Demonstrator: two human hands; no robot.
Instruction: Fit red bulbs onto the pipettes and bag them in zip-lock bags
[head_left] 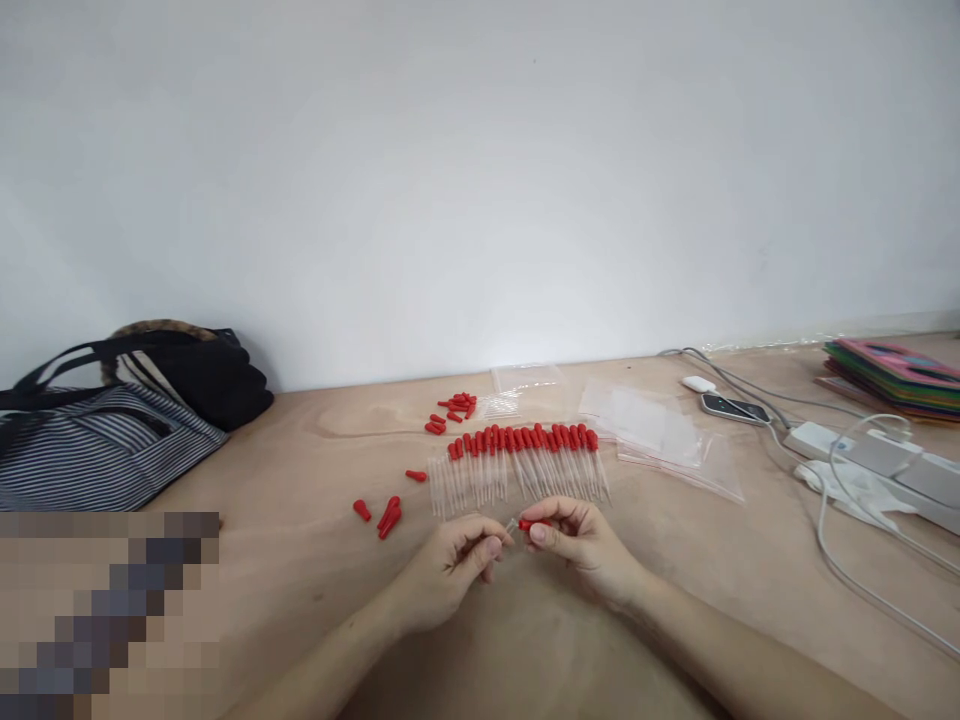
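Observation:
My left hand [457, 565] is closed on a clear glass dropper tube [511, 526], whose end sticks out between the fingers. Between thumb and fingers, my right hand [585, 545] pinches a red rubber bulb [531, 524] at that end of the tube; whether the bulb is on the tube I cannot tell. Just beyond my hands lies a row of droppers with red bulbs [538, 438]. At the row's left end are several bare glass tubes [442, 488]. Loose red bulbs [390, 517] lie to the left, and a further group of bulbs [457, 404] lies behind.
Clear plastic bags [652, 425] lie behind the row to the right. A power strip [870, 460] with white cables, a dark device [733, 408] and a stack of coloured sheets [892, 375] occupy the right side. A striped bag [105, 440] stands at the left by the wall.

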